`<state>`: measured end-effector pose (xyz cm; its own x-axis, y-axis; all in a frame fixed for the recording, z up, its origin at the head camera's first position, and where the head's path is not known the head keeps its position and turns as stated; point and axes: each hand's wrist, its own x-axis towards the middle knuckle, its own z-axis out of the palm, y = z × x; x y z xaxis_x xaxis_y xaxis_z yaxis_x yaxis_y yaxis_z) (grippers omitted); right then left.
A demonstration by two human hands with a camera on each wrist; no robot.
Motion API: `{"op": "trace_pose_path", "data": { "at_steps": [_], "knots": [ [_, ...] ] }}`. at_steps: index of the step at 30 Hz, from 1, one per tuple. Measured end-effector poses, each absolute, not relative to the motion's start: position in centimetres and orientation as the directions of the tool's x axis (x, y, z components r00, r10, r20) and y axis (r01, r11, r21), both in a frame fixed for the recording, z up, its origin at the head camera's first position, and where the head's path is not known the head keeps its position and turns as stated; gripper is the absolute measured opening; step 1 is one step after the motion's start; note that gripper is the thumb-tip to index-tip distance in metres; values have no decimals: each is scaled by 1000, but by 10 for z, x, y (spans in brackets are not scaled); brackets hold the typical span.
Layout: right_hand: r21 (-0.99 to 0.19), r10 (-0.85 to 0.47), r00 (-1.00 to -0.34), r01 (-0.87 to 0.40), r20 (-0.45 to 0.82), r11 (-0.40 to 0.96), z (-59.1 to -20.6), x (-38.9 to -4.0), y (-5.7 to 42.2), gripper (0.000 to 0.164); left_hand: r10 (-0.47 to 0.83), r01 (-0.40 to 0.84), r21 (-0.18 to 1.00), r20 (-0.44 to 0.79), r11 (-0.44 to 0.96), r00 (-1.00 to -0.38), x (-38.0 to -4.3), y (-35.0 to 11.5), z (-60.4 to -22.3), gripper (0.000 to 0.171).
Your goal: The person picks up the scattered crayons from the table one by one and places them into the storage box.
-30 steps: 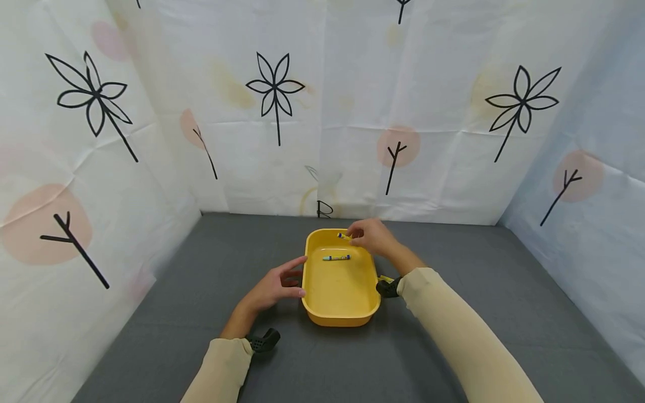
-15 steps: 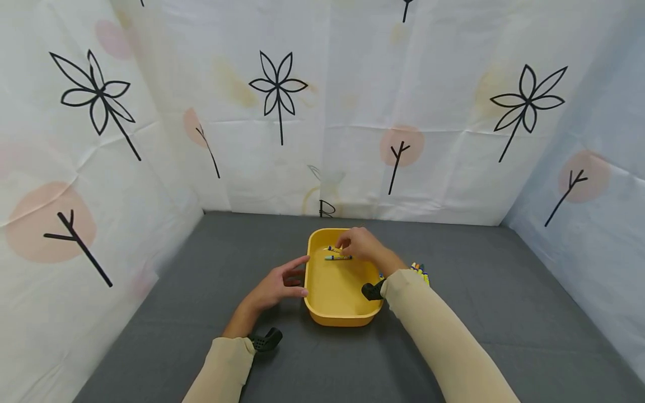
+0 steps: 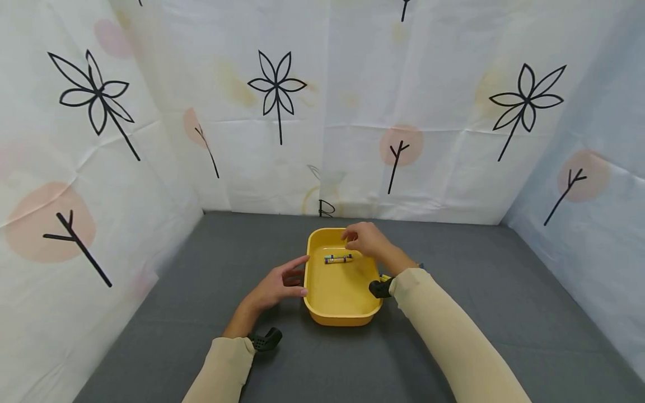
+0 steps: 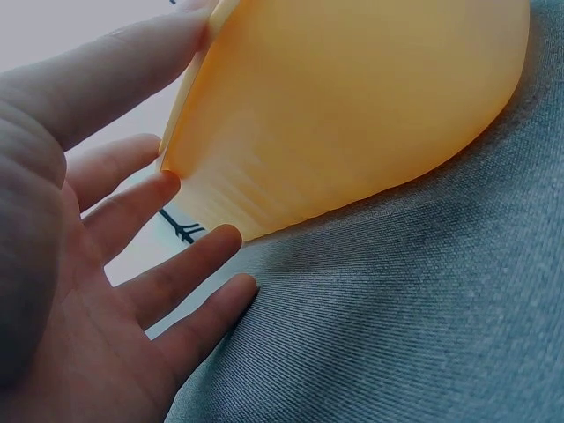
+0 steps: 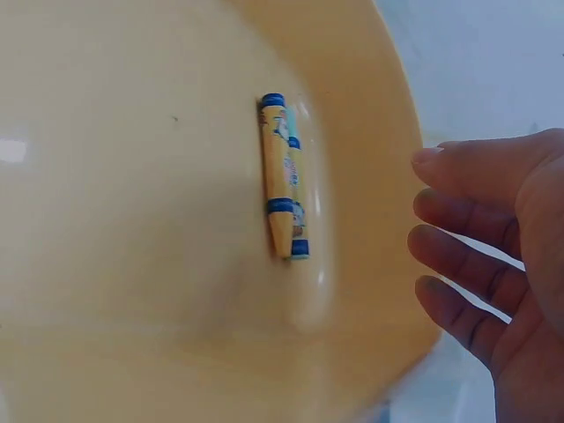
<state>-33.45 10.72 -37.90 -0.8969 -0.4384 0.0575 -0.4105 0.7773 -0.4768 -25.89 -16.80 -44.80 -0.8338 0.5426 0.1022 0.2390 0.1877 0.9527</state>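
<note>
A yellow plastic tub sits on the table ahead of me. Inside it, towards the far end, a yellow-orange crayon with blue bands lies side by side with a pale green crayon. My left hand is at the tub's left side, fingers extended, with thumb and fingertips touching the rim. Over the far right part of the tub hovers my right hand, fingers loosely bent and holding nothing. In the right wrist view its fingertips are apart from both crayons.
Right of the tub, bits of more crayons show, mostly hidden behind my right forearm. The table has a grey cloth. A white printed curtain stands behind and on both sides.
My right hand brought the yellow-orange crayon down into the tub, let it go beside the pale green one, and has drawn back up and right. The left hand stays at the rim.
</note>
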Motion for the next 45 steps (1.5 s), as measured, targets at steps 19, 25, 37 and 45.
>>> {"op": "trace_pose_path", "data": {
  "at_steps": [19,25,37,45],
  "knots": [
    [-551,-366,-925,-361,106,753,-385,-315,192,22,543,255,950,120,180,-831,-264,-170,-459,77],
    [-528,-410,-910,-379,63,759,-400,-305,206,24,538,259,946,118,195,-835,-263,-171,-458,76],
    [-510,-482,-875,-399,-35,762,-416,-291,221,31,533,247,948,106,200,-839,-262,-168,-457,77],
    [-493,-526,-846,-424,-82,759,-415,-285,222,33,531,262,942,115,211,-839,-262,-169,-458,76]
  ]
}}
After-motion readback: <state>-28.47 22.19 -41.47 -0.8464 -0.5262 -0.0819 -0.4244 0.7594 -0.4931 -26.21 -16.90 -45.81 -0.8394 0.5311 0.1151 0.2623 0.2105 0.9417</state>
